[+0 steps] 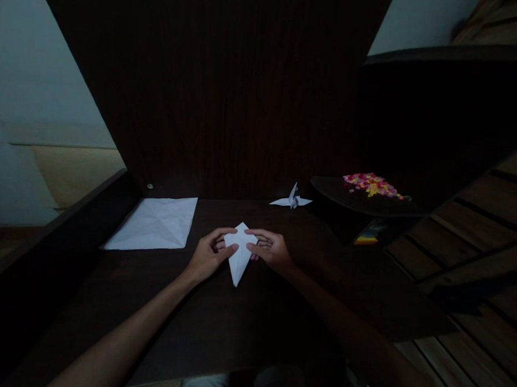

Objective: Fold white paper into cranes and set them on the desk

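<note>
A piece of folded white origami paper (pixel 240 256), kite-shaped with its long point towards me, is held just over the dark desk (pixel 199 329). My left hand (pixel 212 252) pinches its left edge, thumb on top and fingers curled at the side. On the right edge, my right hand (pixel 268 249) grips in the same way, its thumb pressing on the face of the paper. Beyond my hands, a finished-looking white paper crane (pixel 293 201) stands near the desk's back panel. To the left lies a creased white square sheet (pixel 157 223).
Small pink, red and yellow pieces (pixel 371 185) are heaped on a rounded side shelf (pixel 345 199) at the right. Under it sits a colourful item (pixel 366 237), too dim to name. A raised side board (pixel 57 223) borders the desk's left, and a tall dark panel (pixel 212 87) rises behind.
</note>
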